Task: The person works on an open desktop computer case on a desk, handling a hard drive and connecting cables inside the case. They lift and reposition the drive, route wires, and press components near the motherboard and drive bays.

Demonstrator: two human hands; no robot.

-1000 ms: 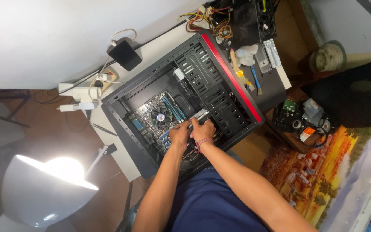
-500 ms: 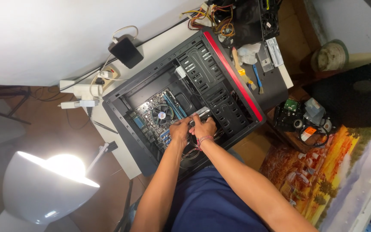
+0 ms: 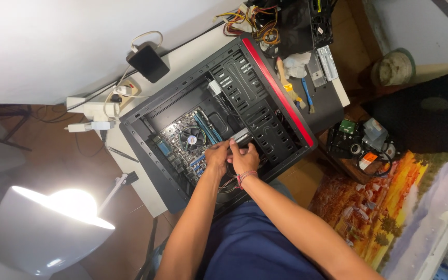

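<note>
Both hands are inside an open black computer case [image 3: 265, 111] that lies on its side on a white desk [image 3: 141, 181], its red-trimmed front edge turned to the person's right. The left hand [image 3: 217, 155] and the right hand [image 3: 245, 159] sit close together, almost touching, with their fingers curled around a small silver-grey part [image 3: 240, 137] that pokes out just above the fingertips; both hands appear closed on it, though how tight the grip is cannot be told. The part sits near the middle of the case, just to the right of the green circuit board [image 3: 182, 148] and its round black fan [image 3: 190, 139], and beside the blue memory slots. A red band circles the right wrist. Thin coloured wires trail out of the case below the hands. Past the red edge of the case lie a brush [image 3: 285, 83] with a pale handle and a blue-handled tool [image 3: 305, 89]. A bundle of yellow, red and black cables [image 3: 257, 23] lies at the far end of the case. A white power strip [image 3: 93, 110] rests at the left end of the desk, and a lit white lamp [image 3: 53, 231] shines at lower left.
</note>
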